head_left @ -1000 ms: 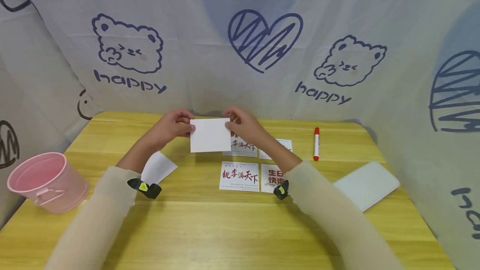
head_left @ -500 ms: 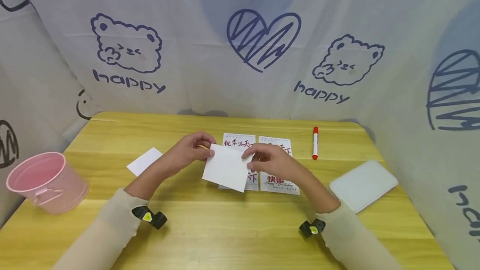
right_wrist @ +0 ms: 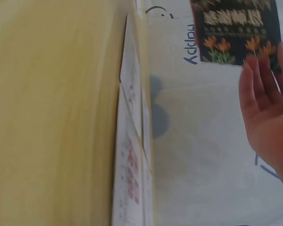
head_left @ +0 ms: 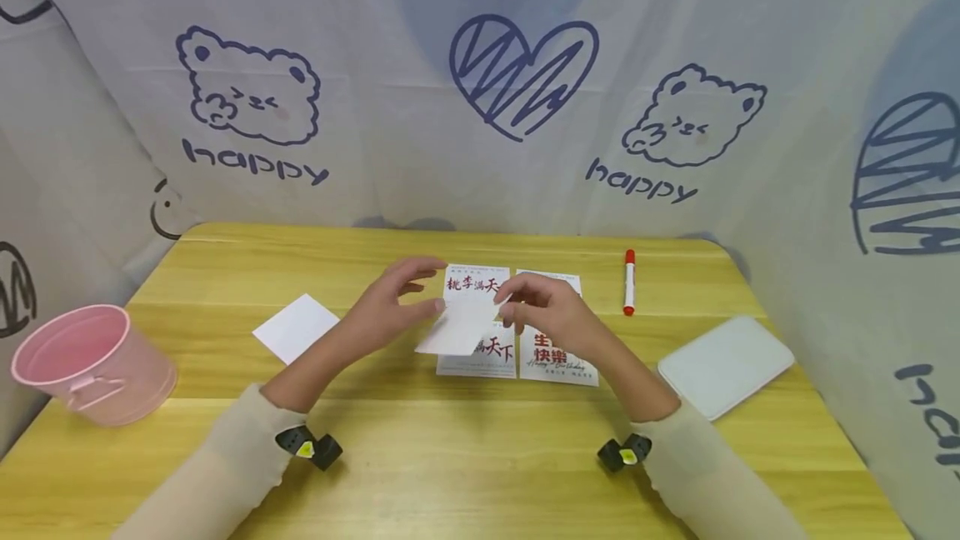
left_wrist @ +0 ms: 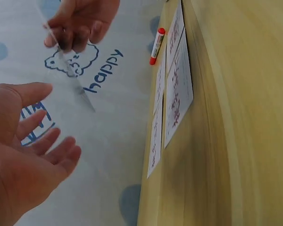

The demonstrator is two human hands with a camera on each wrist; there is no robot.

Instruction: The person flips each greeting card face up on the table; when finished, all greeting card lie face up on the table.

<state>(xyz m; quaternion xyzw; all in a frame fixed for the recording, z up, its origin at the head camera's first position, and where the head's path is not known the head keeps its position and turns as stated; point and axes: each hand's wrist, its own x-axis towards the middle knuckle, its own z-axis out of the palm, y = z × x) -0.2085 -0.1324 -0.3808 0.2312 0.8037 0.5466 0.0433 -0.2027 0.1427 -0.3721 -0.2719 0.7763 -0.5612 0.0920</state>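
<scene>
Card (head_left: 459, 328) pinched in your right hand (head_left: 551, 319) above four printed cards (head_left: 480, 283) already laid out; your left hand (head_left: 393, 307) spread, released. Placement remains.

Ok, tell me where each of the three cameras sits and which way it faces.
Head: worn on the head, looking forward and down at the table; both forearms, left hand and right hand show, the right pinching a card.
Left wrist: at the left wrist, looking along the open palm across the table edge.
Right wrist: at the right wrist, looking past its fingers at the card's dark printed face.
Shared: the wrist views both show the printed cards lying flat.
</scene>
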